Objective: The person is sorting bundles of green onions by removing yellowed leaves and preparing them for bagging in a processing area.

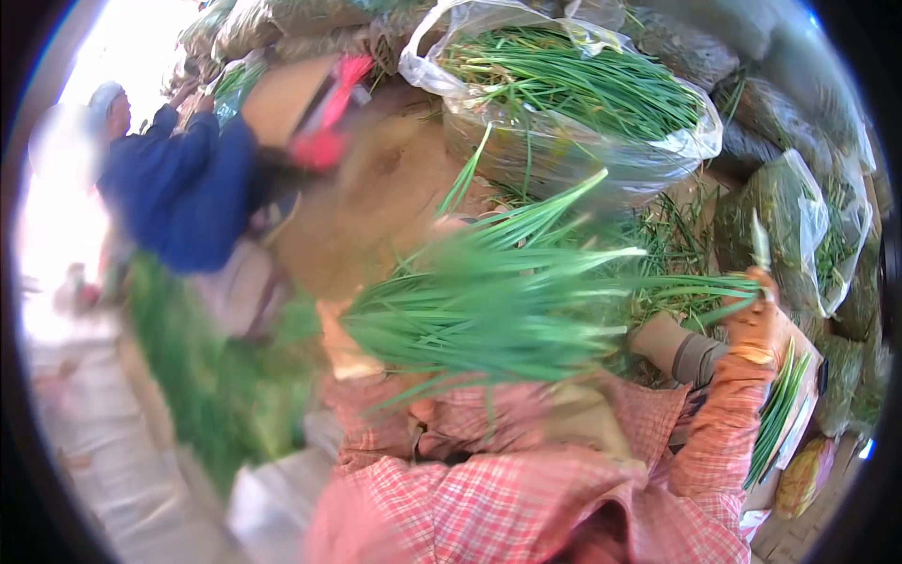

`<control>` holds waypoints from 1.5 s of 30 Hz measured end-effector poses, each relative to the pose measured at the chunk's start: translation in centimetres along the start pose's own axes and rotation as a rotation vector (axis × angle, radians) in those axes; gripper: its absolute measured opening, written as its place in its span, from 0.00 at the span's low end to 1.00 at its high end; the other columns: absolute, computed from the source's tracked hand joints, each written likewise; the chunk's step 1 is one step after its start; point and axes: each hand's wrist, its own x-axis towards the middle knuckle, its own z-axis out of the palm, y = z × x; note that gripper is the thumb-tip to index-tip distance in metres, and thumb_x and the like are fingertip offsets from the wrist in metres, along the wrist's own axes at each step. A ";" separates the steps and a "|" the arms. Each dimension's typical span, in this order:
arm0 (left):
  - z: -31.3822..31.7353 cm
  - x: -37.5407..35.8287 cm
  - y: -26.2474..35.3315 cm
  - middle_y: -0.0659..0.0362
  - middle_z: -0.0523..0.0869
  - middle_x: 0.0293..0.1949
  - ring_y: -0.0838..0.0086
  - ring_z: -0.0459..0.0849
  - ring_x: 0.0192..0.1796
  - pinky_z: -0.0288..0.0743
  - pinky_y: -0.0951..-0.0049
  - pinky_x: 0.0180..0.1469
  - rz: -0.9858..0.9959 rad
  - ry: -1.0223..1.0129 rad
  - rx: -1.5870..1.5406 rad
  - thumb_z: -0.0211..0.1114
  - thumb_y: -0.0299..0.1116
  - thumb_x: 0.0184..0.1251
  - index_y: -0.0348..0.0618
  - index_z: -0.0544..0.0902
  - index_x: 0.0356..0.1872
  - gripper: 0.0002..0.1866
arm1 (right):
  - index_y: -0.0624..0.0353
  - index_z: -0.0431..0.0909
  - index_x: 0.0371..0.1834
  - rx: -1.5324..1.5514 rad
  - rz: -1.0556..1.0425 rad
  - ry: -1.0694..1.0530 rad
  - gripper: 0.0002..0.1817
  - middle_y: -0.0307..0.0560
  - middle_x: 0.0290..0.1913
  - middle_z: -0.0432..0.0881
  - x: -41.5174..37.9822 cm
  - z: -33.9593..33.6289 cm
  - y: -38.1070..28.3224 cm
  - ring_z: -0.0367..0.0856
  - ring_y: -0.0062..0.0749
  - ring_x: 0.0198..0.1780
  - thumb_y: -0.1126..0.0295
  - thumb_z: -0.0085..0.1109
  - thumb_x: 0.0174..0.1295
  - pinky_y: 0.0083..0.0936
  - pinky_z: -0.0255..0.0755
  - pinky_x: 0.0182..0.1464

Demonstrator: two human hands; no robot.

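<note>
A large bunch of green chives [489,305] spreads above my lap, blurred, its pale ends toward the right. My left hand [346,346] is at the bunch's left side; only a bright part near the wrist shows, and the leaves hide most of its fingers. At the right, my right hand [754,305] is raised, closed around a few long chive strands [700,283] that run left toward the bunch. A pale pointed thing [759,240] sticks up from this hand; I cannot make out what it is.
An open plastic bag [583,155] full of chives stands ahead, with more filled bags [785,221] at the right. Loose greens [672,235] litter the ground. A person in blue [178,193] works at the left beside a blurred green heap [207,376]. Another bundle [782,404] lies by my right arm.
</note>
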 end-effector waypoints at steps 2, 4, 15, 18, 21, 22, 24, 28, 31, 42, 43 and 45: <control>-0.2 -0.2 0.1 0.49 0.80 0.45 0.60 0.79 0.45 0.74 0.57 0.51 0.051 -0.010 0.043 0.46 0.56 0.68 0.41 0.75 0.42 0.25 | 0.50 0.66 0.19 -0.091 0.012 -0.106 0.14 0.31 0.10 0.58 1.1 -4.0 -7.0 0.51 0.16 0.08 0.67 0.48 0.63 0.15 0.51 0.09; -0.1 -0.3 0.2 0.50 0.81 0.41 0.59 0.79 0.43 0.75 0.56 0.49 0.093 -0.026 0.091 0.45 0.56 0.69 0.41 0.76 0.40 0.26 | 0.52 0.72 0.27 -0.035 -0.291 0.221 0.07 0.36 0.13 0.65 0.8 -3.7 -9.9 0.57 0.17 0.09 0.66 0.50 0.63 0.16 0.52 0.09; -2.4 -0.5 0.2 0.48 0.77 0.53 0.55 0.75 0.54 0.69 0.51 0.58 -0.136 -0.144 -0.017 0.37 0.54 0.71 0.42 0.72 0.55 0.28 | 0.56 0.78 0.38 -2.052 -0.290 -0.060 0.11 0.49 0.33 0.81 0.8 0.5 5.7 0.79 0.45 0.33 0.68 0.59 0.50 0.33 0.71 0.37; -3.5 -0.7 -0.6 0.48 0.76 0.55 0.55 0.74 0.55 0.69 0.51 0.58 -0.099 -0.045 0.088 0.38 0.55 0.70 0.42 0.71 0.58 0.29 | 0.59 0.79 0.29 -1.777 -0.164 -0.121 0.08 0.47 0.29 0.80 0.0 0.8 9.1 0.78 0.42 0.31 0.66 0.60 0.51 0.30 0.71 0.37; -4.8 -0.6 -0.6 0.48 0.76 0.55 0.55 0.74 0.55 0.69 0.51 0.58 -0.123 -0.001 0.099 0.39 0.55 0.69 0.43 0.71 0.58 0.29 | 0.61 0.82 0.29 -1.598 -0.193 -0.196 0.14 0.50 0.30 0.81 0.1 0.8 11.5 0.79 0.39 0.34 0.59 0.60 0.53 0.28 0.70 0.39; -5.2 -0.5 -0.4 0.48 0.75 0.55 0.55 0.74 0.55 0.69 0.51 0.58 -0.134 0.002 0.097 0.39 0.55 0.69 0.43 0.71 0.58 0.29 | 0.61 0.82 0.30 -1.539 -0.212 -0.219 0.16 0.50 0.30 0.82 0.0 1.2 12.3 0.79 0.38 0.35 0.57 0.60 0.54 0.28 0.70 0.39; -6.0 -0.1 -0.2 0.48 0.75 0.55 0.55 0.74 0.55 0.69 0.51 0.58 -0.153 0.006 0.091 0.40 0.55 0.69 0.43 0.71 0.58 0.29 | 0.61 0.82 0.30 -1.432 -0.244 -0.237 0.16 0.50 0.31 0.82 -1.1 3.9 13.1 0.79 0.38 0.36 0.57 0.61 0.53 0.26 0.70 0.40; -8.2 1.0 -0.2 0.49 0.75 0.55 0.55 0.74 0.56 0.69 0.51 0.58 -0.191 0.002 0.078 0.41 0.56 0.68 0.44 0.71 0.59 0.29 | 0.56 0.85 0.32 -2.186 -0.170 -0.380 0.26 0.49 0.35 0.82 -1.6 6.4 14.3 0.79 0.38 0.42 0.43 0.49 0.58 0.32 0.69 0.45; -8.2 0.8 0.0 0.49 0.75 0.55 0.55 0.74 0.55 0.70 0.51 0.57 -0.189 -0.014 0.062 0.42 0.56 0.68 0.44 0.70 0.59 0.29 | 0.58 0.81 0.42 -2.438 0.160 -0.447 0.36 0.52 0.43 0.82 -0.2 8.0 16.7 0.76 0.40 0.50 0.34 0.47 0.52 0.36 0.62 0.54; -6.9 0.0 0.5 0.50 0.76 0.54 0.56 0.75 0.54 0.71 0.52 0.55 -0.251 0.062 0.117 0.47 0.57 0.66 0.45 0.70 0.59 0.30 | 0.54 0.79 0.44 -1.553 -0.131 -0.448 0.16 0.52 0.45 0.79 2.2 2.0 22.5 0.78 0.47 0.47 0.65 0.62 0.51 0.35 0.71 0.49; -6.2 -0.7 0.2 0.50 0.76 0.54 0.56 0.75 0.54 0.71 0.52 0.56 -0.244 0.074 0.115 0.47 0.58 0.65 0.45 0.70 0.60 0.31 | 0.54 0.78 0.42 -1.623 -0.320 -0.489 0.14 0.51 0.41 0.79 1.8 3.1 21.1 0.77 0.48 0.44 0.68 0.63 0.50 0.36 0.71 0.48; -7.0 -0.3 -0.1 0.50 0.75 0.55 0.56 0.75 0.54 0.70 0.52 0.56 -0.257 0.048 0.136 0.48 0.59 0.64 0.46 0.69 0.61 0.32 | 0.53 0.77 0.33 -1.668 -0.701 -0.579 0.08 0.47 0.30 0.78 2.4 4.1 19.5 0.76 0.46 0.35 0.68 0.63 0.50 0.37 0.69 0.39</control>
